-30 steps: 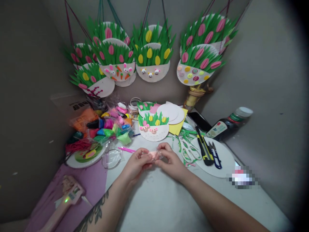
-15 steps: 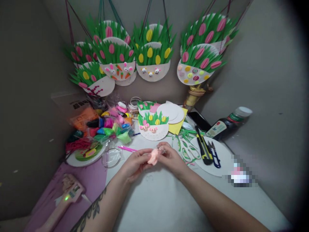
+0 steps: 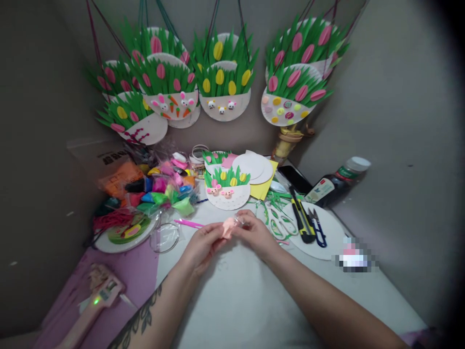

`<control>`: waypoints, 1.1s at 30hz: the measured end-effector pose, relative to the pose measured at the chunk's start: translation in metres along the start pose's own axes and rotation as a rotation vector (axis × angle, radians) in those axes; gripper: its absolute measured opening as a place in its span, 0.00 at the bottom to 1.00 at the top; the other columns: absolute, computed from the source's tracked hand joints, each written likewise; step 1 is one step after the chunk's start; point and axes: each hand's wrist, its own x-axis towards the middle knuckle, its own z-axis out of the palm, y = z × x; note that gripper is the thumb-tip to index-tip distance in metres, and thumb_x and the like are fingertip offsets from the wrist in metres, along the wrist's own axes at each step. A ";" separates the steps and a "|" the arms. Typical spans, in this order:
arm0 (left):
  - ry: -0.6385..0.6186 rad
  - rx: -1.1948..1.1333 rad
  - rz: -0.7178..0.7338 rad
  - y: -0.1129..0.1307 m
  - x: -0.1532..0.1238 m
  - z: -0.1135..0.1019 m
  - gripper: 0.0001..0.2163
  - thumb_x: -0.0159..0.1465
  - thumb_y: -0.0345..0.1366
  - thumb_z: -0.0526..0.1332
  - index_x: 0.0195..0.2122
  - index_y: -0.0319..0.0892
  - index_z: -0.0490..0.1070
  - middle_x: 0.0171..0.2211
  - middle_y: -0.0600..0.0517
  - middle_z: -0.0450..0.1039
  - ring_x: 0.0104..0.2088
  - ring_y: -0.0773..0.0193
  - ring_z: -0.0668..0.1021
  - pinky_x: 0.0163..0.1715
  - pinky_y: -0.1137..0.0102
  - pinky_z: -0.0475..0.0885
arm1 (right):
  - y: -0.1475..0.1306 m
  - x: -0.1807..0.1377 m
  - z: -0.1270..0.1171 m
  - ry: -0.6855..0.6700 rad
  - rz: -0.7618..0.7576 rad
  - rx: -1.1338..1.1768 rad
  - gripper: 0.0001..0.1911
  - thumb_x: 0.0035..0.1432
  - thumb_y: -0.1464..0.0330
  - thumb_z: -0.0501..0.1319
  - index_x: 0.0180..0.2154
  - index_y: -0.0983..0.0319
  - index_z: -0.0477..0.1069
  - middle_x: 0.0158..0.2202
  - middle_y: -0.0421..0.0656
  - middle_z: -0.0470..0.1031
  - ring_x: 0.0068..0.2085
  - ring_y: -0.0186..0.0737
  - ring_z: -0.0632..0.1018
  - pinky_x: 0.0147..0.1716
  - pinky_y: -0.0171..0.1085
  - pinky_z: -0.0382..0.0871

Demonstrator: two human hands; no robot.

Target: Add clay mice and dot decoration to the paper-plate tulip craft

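Note:
A small lump of peach modelling clay with clear plastic wrap at its upper right is between my two hands above the table. My left hand pinches the clay from the left with thumb and fingers. From the right, my right hand closes on the clay and its plastic wrap. Just beyond them lies a paper-plate basket with green paper grass, yellow and pink flowers and two peach animal faces. A pink stick-like tool lies near my left hand, partly covered by it.
Bagged coloured clay is heaped at back left. White scissors, a yellow-black cutter and thread snips lie right, near a dark bottle. A glue gun sits left. Finished paper-plate baskets hang behind.
The whole scene has shifted slightly left in view as the camera turned a little. Both hands keep hold of the clay, which sits slightly higher in view.

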 end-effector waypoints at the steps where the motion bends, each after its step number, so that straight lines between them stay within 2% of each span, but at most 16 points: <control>1: 0.012 0.002 0.009 0.001 0.000 -0.001 0.11 0.51 0.34 0.71 0.35 0.36 0.78 0.30 0.49 0.78 0.30 0.71 0.78 0.33 0.80 0.72 | 0.000 0.000 -0.002 -0.044 0.028 0.097 0.12 0.42 0.60 0.68 0.24 0.61 0.71 0.41 0.42 0.66 0.39 0.39 0.71 0.36 0.36 0.66; 3: 0.020 0.010 0.017 0.003 0.000 -0.002 0.11 0.49 0.32 0.72 0.34 0.36 0.78 0.29 0.49 0.78 0.28 0.71 0.77 0.31 0.79 0.71 | -0.002 -0.001 -0.005 -0.132 0.087 0.248 0.15 0.43 0.56 0.68 0.27 0.61 0.72 0.38 0.43 0.68 0.37 0.40 0.71 0.36 0.37 0.66; 6: 0.026 0.009 0.016 0.004 0.000 -0.001 0.11 0.48 0.30 0.72 0.32 0.35 0.77 0.28 0.50 0.78 0.27 0.71 0.77 0.29 0.79 0.71 | -0.006 -0.001 -0.008 -0.214 0.122 0.316 0.18 0.46 0.55 0.67 0.32 0.61 0.72 0.32 0.42 0.71 0.34 0.40 0.72 0.35 0.38 0.66; 10: 0.080 -0.034 0.023 0.001 0.002 0.000 0.10 0.49 0.31 0.72 0.32 0.36 0.76 0.29 0.52 0.77 0.27 0.73 0.77 0.30 0.81 0.72 | -0.006 -0.002 -0.003 -0.270 0.050 0.298 0.16 0.43 0.59 0.70 0.29 0.60 0.68 0.34 0.41 0.74 0.39 0.42 0.74 0.41 0.40 0.67; 15: 0.095 -0.083 0.009 -0.005 0.002 0.001 0.09 0.50 0.30 0.71 0.29 0.37 0.73 0.27 0.53 0.75 0.26 0.74 0.76 0.30 0.81 0.73 | 0.005 -0.007 0.008 -0.160 0.016 0.149 0.20 0.43 0.66 0.69 0.37 0.58 0.64 0.36 0.39 0.72 0.37 0.39 0.74 0.37 0.38 0.69; 19: 0.096 -0.108 -0.007 -0.006 0.001 0.002 0.09 0.50 0.31 0.71 0.25 0.36 0.70 0.24 0.54 0.73 0.24 0.75 0.76 0.26 0.83 0.73 | 0.008 -0.008 0.009 -0.109 -0.044 -0.009 0.23 0.41 0.70 0.69 0.41 0.58 0.66 0.41 0.41 0.71 0.41 0.40 0.74 0.39 0.38 0.69; 25: 0.083 -0.109 -0.001 -0.007 0.000 0.003 0.11 0.49 0.30 0.72 0.25 0.37 0.69 0.24 0.53 0.74 0.24 0.74 0.76 0.27 0.82 0.74 | 0.007 -0.003 0.004 -0.069 -0.139 -0.072 0.06 0.49 0.69 0.65 0.32 0.60 0.69 0.48 0.43 0.67 0.49 0.42 0.72 0.45 0.40 0.67; 30: 0.093 -0.118 0.000 -0.010 0.000 0.005 0.12 0.49 0.32 0.73 0.25 0.37 0.69 0.25 0.52 0.74 0.26 0.74 0.77 0.30 0.81 0.75 | 0.010 -0.001 0.010 0.058 -0.170 -0.176 0.05 0.50 0.68 0.63 0.33 0.59 0.69 0.46 0.44 0.66 0.48 0.42 0.70 0.42 0.38 0.66; 33: 0.107 -0.109 0.021 -0.009 0.001 0.004 0.13 0.47 0.33 0.73 0.25 0.37 0.69 0.25 0.53 0.75 0.26 0.75 0.76 0.31 0.82 0.74 | 0.012 0.001 0.011 0.081 -0.133 -0.062 0.06 0.48 0.67 0.65 0.29 0.60 0.69 0.44 0.43 0.66 0.46 0.42 0.70 0.42 0.38 0.65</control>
